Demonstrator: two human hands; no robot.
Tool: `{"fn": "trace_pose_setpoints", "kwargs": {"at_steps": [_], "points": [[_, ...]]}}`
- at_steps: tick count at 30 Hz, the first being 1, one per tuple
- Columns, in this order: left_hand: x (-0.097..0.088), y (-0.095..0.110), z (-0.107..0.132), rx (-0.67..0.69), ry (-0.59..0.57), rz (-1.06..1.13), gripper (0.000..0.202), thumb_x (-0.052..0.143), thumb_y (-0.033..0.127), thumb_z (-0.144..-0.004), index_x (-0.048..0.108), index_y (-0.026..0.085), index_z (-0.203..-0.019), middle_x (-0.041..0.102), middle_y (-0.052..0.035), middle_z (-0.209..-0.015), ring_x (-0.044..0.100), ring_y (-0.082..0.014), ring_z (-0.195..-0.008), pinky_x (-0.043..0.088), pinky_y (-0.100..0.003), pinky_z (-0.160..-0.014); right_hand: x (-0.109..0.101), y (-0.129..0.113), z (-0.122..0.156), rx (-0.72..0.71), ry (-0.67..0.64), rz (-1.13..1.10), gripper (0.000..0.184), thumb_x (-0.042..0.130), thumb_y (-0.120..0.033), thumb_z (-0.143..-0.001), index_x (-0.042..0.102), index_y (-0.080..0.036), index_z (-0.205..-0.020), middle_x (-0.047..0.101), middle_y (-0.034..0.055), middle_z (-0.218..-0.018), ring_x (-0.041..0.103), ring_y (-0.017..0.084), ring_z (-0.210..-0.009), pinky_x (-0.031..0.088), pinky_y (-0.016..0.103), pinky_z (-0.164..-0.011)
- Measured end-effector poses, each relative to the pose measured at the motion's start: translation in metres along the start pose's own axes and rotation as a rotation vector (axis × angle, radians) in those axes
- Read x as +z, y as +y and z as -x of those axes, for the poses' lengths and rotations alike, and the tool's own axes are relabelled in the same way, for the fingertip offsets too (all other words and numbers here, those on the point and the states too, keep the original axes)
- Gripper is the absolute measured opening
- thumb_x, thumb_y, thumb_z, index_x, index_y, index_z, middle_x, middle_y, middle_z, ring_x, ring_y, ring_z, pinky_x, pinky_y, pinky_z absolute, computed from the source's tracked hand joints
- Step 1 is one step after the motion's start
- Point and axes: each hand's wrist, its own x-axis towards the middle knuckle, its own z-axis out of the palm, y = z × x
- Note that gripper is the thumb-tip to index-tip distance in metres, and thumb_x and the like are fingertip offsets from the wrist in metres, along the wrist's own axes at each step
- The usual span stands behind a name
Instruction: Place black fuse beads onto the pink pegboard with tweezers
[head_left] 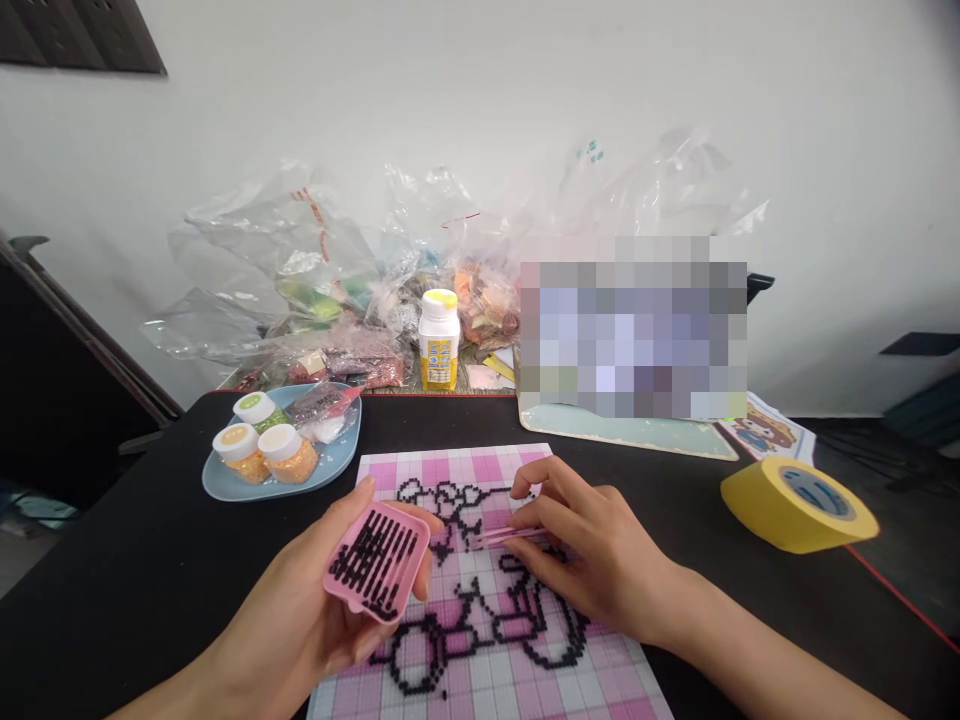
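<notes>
My left hand [330, 580] grips a small pink bead tray [420, 545] whose grooves hold rows of black beads [375, 555]. The tray is tilted toward me above the left part of a pegboard [517, 465] with a pink and white checked pattern. Pink tweezers [495, 537] are pinched in my right hand [577, 540], their tips pointing left, close over the board. Black beads [420, 690] on the board form outlines of curved and round shapes. Whether the tweezers hold a bead is too small to tell.
A blue plate [217, 488] at left carries several lidded jars [289, 455] and bead bags. Behind stand a white and yellow bottle [439, 340] and plastic bags [315, 270]. A roll of yellow tape [765, 510] lies at right. A blurred-out area hides something behind the board.
</notes>
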Motion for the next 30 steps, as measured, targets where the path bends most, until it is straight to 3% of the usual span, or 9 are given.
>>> {"fn": "trace_pose_setpoints", "kwargs": {"at_steps": [22, 30], "points": [[-0.0008, -0.0011, 0.0012, 0.017, -0.013, 0.020, 0.043, 0.059, 0.055, -0.087, 0.080, 0.018, -0.083, 0.071, -0.0065, -0.064, 0.044, -0.0091, -0.043, 0.032, -0.018, -0.038, 0.0015, 0.0003, -0.0011, -0.021, -0.031, -0.002, 0.019, 0.044, -0.027, -0.101, 0.058, -0.018, -0.092, 0.058, 0.0065, -0.098, 0.054, 0.009, -0.060, 0.040, 0.022, -0.050], [0.0025, 0.0005, 0.0041, 0.002, 0.000, -0.016, 0.047, 0.052, 0.052, -0.092, 0.078, 0.014, -0.086, 0.070, -0.0051, -0.062, 0.041, -0.0060, -0.038, 0.030, -0.015, -0.036, -0.0002, 0.0020, -0.0006, -0.014, 0.005, 0.007, 0.020, 0.045, -0.027, -0.100, 0.059, -0.018, -0.089, 0.058, 0.0059, -0.096, 0.048, 0.006, -0.052, 0.039, 0.022, -0.047]]}}
